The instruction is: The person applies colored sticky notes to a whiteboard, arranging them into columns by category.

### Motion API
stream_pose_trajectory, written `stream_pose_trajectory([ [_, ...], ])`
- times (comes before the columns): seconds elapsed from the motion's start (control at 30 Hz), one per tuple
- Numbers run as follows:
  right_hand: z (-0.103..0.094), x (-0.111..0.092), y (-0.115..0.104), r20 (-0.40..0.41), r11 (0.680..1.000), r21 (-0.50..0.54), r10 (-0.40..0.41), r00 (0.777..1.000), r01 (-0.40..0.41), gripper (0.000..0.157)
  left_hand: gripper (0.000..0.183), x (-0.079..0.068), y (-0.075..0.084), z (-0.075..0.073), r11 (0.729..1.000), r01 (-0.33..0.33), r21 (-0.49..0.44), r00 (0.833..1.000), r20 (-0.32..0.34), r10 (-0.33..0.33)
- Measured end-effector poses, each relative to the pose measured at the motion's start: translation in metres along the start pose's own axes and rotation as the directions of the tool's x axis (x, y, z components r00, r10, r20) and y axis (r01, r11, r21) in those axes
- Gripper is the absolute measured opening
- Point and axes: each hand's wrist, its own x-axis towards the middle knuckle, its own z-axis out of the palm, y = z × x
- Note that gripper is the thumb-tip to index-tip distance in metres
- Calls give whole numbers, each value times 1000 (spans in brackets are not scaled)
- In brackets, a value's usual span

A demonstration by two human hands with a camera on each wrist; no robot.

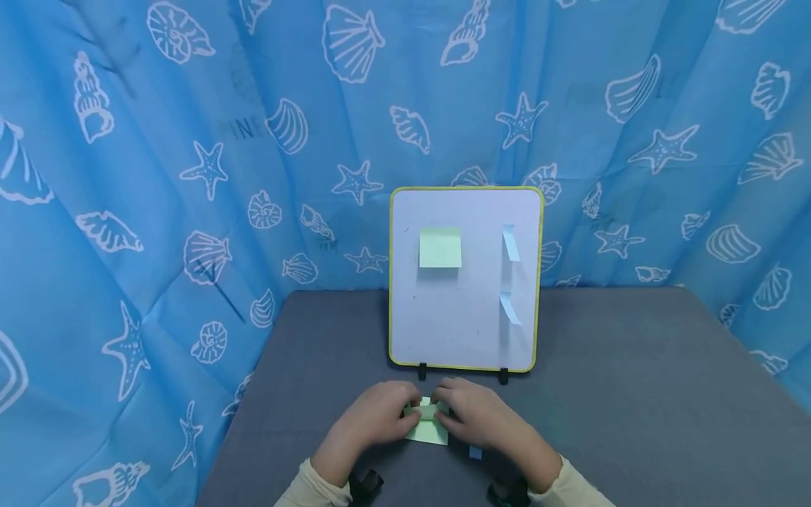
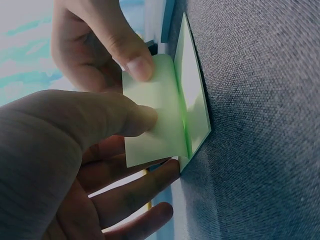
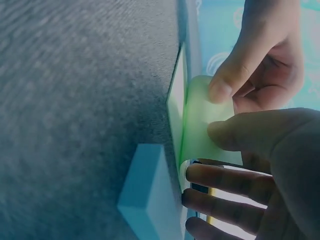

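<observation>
A light green sticky note pad lies on the grey tabletop in front of me. Its top sheet bends upward from the pad, curved along the fold. My left hand pinches the left side of this sheet, thumb on the near face and fingers behind. At the sheet's other side, my right hand pinches it the same way, its remaining fingers spread behind the paper in the right wrist view. A small blue sticky note pad sits just right of the green one, beneath my right wrist in the head view.
Behind the hands stands a whiteboard with a yellow rim on black feet. A green note hangs on its left half, two narrow blue notes on its right. A blue shell-patterned curtain backs the table.
</observation>
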Motion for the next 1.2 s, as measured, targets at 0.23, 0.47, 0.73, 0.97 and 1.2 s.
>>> stream_pose_trajectory([
  [0.23,1,1,0,-40,998,55,-37,999,39,7,16,-1,-3,2,999,-39,5,999,-21,40],
  [0.47,-1,3,2,-77,997,49,-54,996,58,7,8,-1,-4,-1,998,-61,11,997,-49,61],
  [0.73,-1,5,6,-73,998,50,-40,996,44,9,5,-6,2,-12,998,-58,38,994,-85,61],
  [0.97,-1,5,9,-100,999,39,-21,995,25,9,7,-10,5,-25,997,-38,67,992,-117,46],
  [1.2,2,3,13,-112,999,35,8,994,-4,8,13,-13,16,-26,993,-52,103,996,-60,59],
])
